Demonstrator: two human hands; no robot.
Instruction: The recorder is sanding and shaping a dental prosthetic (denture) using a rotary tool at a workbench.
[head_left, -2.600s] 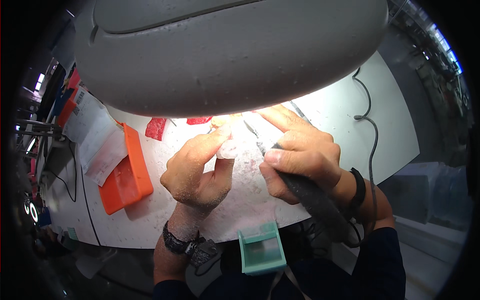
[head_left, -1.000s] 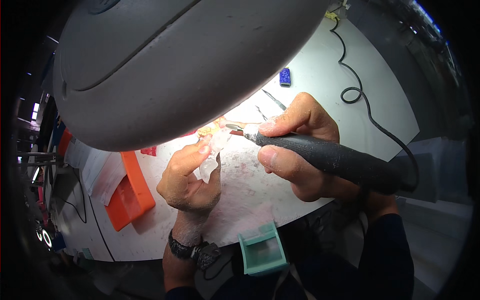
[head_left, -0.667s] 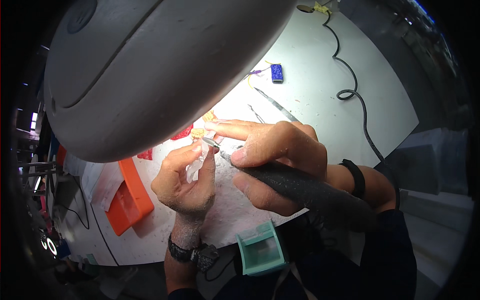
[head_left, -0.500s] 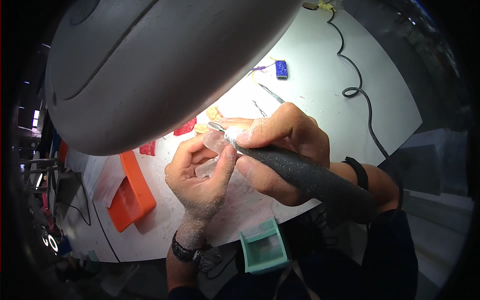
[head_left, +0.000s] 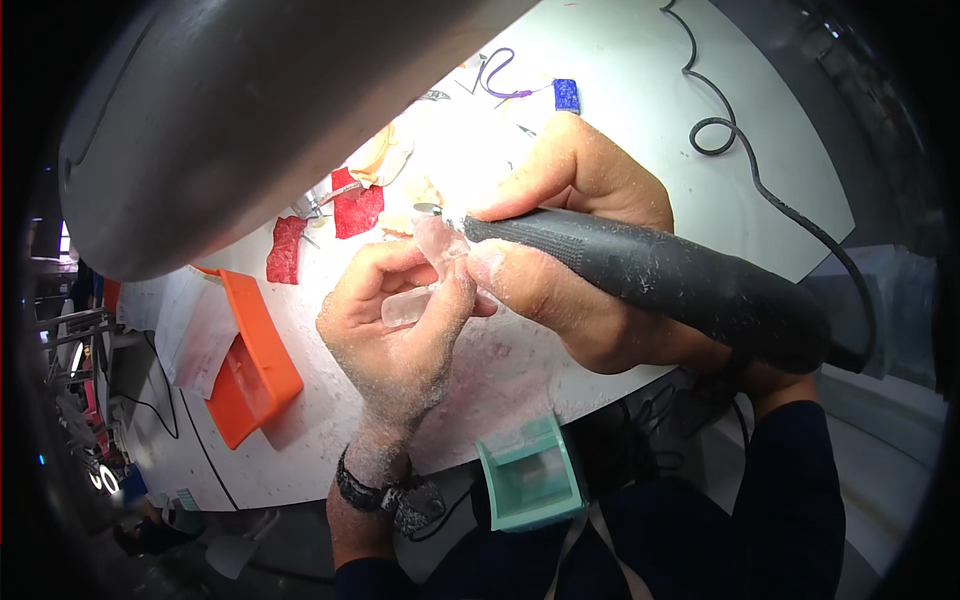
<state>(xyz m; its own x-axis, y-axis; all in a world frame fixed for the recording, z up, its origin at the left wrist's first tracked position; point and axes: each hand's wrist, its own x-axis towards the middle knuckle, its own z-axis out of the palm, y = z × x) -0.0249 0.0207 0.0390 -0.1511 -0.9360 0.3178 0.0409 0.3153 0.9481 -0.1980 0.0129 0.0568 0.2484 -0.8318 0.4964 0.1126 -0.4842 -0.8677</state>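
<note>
Dust-covered, my left hand [head_left: 392, 335] is closed around a translucent, pale pink plastic piece [head_left: 437, 240] with a rounded stub, much like a dental impression tray. My right hand [head_left: 560, 290] grips a black rotary handpiece [head_left: 660, 265] aslant, its tail toward the right. The metal bur [head_left: 428, 209] at its tip lies over the upper edge of the plastic piece; I cannot tell whether it touches. My right thumb rests close against my left thumb. Beyond the hands, partly lost in glare, lies a yellowish dental model [head_left: 425, 190].
A big grey lamp head [head_left: 270, 120] hangs over the upper left. Red wax-like sheets [head_left: 357, 205], a blue block [head_left: 566, 95] and an orange bin [head_left: 255, 370] with papers lie on the white table [head_left: 760, 210]. A green drawer [head_left: 530, 475] juts out at the front; a black cord [head_left: 770, 190] curls at right.
The handpiece has swung flatter, its tail rising to the right, and my right hand has shifted up. The plastic piece is turned more upright. My view has moved, showing more of the table beyond.
</note>
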